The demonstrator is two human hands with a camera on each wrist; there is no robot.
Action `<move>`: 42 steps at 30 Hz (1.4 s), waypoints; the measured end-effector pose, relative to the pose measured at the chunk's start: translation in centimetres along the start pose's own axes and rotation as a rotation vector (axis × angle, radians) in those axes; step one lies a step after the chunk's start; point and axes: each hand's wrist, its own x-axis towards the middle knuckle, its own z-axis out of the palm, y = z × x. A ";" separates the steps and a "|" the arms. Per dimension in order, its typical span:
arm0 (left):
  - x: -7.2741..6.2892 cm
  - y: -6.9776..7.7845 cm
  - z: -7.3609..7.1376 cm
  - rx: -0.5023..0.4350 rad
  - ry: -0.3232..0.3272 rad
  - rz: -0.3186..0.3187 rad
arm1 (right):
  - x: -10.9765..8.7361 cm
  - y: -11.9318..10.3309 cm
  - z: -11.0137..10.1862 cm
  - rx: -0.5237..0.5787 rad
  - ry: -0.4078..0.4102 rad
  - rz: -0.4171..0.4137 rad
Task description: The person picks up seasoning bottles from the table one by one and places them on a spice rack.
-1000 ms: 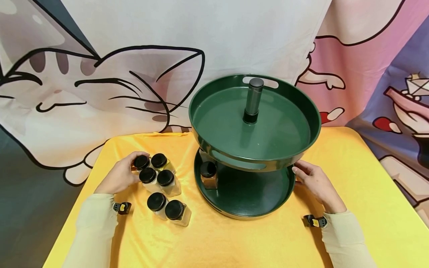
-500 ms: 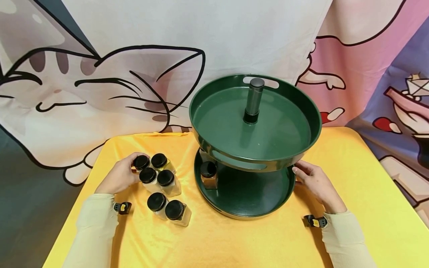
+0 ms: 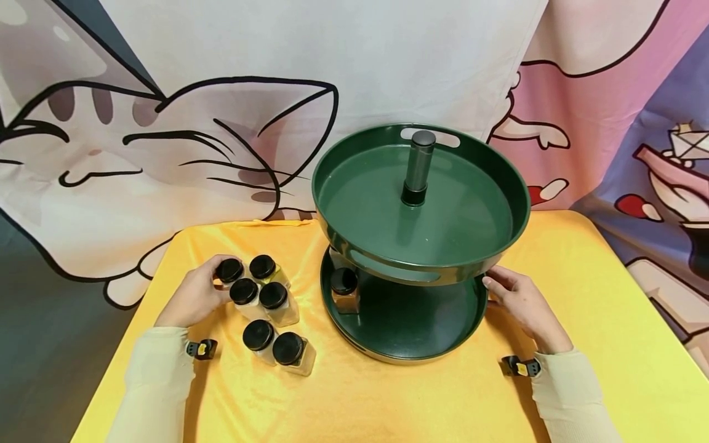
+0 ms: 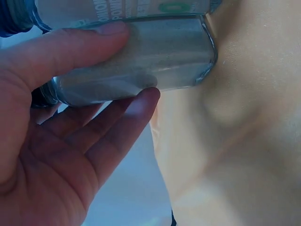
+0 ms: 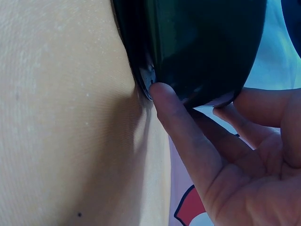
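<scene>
My left hand (image 3: 194,294) holds a square glass spice jar (image 4: 141,56) with a black lid, the thumb on its near face and the fingers along the opposite side. It belongs to a cluster of black-lidded jars; a labelled jar (image 4: 117,12) is right beside it. At the right, my right hand (image 3: 523,301) grips the edge of the lower tray (image 3: 412,347) of a green two-tier round stand, thumb at the rim and fingertips at its lower edge. Inside that tray, at the left, stands a jar with brown contents (image 3: 346,295).
The stand's upper tray (image 3: 382,215) has a central post (image 3: 419,166) and overhangs the lower one. Several other jars (image 3: 282,304) stand between my left hand and the stand on the yellow cloth (image 3: 388,406). A printed curtain (image 3: 221,49) hangs behind.
The jar in my left hand has shifted slightly left, apart from the jar at its right. My right hand and the stand look still.
</scene>
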 end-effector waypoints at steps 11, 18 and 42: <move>-0.9 0.5 -0.3 0.013 0.071 -0.039 | 0.0 -0.1 0.1 -0.046 0.010 0.012; -1.5 1.3 -0.9 0.025 0.102 -0.059 | 0.1 -0.1 0.2 -0.057 0.023 0.009; -3.4 7.3 -2.9 0.060 0.393 0.015 | -0.1 0.2 0.0 -0.062 0.039 -0.005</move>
